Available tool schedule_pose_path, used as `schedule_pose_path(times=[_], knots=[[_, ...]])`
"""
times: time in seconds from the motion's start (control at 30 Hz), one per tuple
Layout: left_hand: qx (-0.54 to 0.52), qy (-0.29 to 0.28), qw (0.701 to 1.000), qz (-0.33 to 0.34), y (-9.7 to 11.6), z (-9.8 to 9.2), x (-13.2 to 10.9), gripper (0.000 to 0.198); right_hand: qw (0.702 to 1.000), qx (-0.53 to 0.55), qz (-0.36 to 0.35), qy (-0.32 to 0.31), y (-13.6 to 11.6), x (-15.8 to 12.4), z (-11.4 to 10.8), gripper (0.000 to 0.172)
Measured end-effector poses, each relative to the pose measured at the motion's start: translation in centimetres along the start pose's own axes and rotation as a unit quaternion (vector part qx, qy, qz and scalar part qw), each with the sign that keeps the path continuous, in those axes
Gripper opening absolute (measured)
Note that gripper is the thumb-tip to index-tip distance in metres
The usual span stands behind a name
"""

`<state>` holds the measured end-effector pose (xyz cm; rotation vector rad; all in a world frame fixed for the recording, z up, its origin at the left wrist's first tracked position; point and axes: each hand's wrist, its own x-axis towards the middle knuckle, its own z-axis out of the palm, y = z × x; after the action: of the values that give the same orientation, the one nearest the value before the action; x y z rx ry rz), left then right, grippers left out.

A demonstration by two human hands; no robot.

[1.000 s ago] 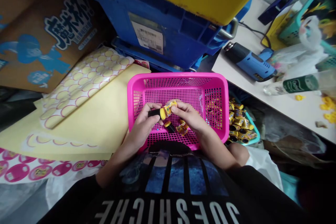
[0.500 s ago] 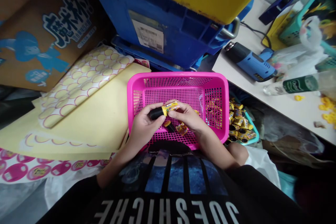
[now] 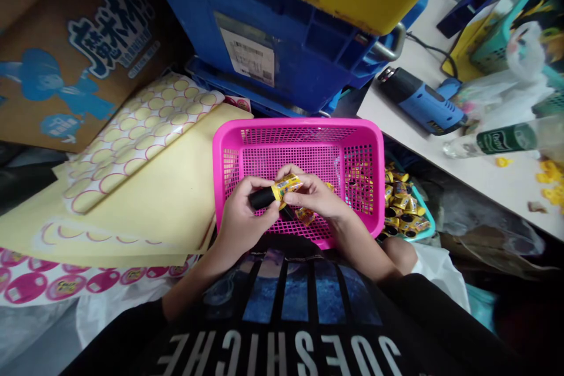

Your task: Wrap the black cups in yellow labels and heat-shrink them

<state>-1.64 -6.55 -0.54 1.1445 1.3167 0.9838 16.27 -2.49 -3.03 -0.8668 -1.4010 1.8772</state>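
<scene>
Over a pink mesh basket (image 3: pixel 298 124), both hands hold one small black cylinder (image 3: pixel 261 198) with a yellow printed sleeve (image 3: pixel 288 184) at its right end. My left hand (image 3: pixel 244 214) is closed around the black end, thumb in front. Fingers and thumb of my right hand (image 3: pixel 321 197) pinch the yellow sleeve. Beneath them in the basket lie a printed yellow-orange wrapped piece (image 3: pixel 305 216) and a dark piece (image 3: pixel 288 212), partly hidden by the hands. What kind of item the cylinder is, I cannot tell.
A teal basket (image 3: pixel 430 227) with several yellow-and-black wrapped pieces stands to the right. On the white table (image 3: pixel 396 108) are a blue heat gun (image 3: pixel 425 103) and a plastic bottle (image 3: pixel 502 140). Sticker sheets (image 3: pixel 145 129) lie left; a blue crate (image 3: pixel 299 64) stands ahead.
Both hands stay over the basket on the same cylinder. My right fingers have shifted slightly on the sleeve, its lower edge has spread downward, and the dark piece below is more covered.
</scene>
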Motion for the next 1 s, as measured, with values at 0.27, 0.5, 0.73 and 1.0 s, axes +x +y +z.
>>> schedule_pose_path(times=[0.27, 0.5, 0.73, 1.0], knots=[[0.032, 0.016, 0.998, 0.051, -0.6, -0.2, 0.2, 0.02, 0.999, -0.007, -0.041, 0.019, 0.2, 0.3, 0.0, 0.016], [0.014, 0.01, 0.995, 0.098, -0.5, -0.2, -0.1, 0.018, 0.997, -0.052, -0.051, 0.011, -0.5, 0.1, -0.9, 0.014], [-0.036, 0.012, 0.998, 0.05, -1.0, -0.5, 0.7, 0.02, 0.971, -0.206, -0.114, 0.036, -0.7, 0.9, -0.8, 0.016], [-0.067, 0.009, 0.998, -0.011, -1.4, -0.4, 1.1, 0.018, 0.93, -0.323, -0.162, 0.062, -0.9, 0.7, 0.1, 0.012]])
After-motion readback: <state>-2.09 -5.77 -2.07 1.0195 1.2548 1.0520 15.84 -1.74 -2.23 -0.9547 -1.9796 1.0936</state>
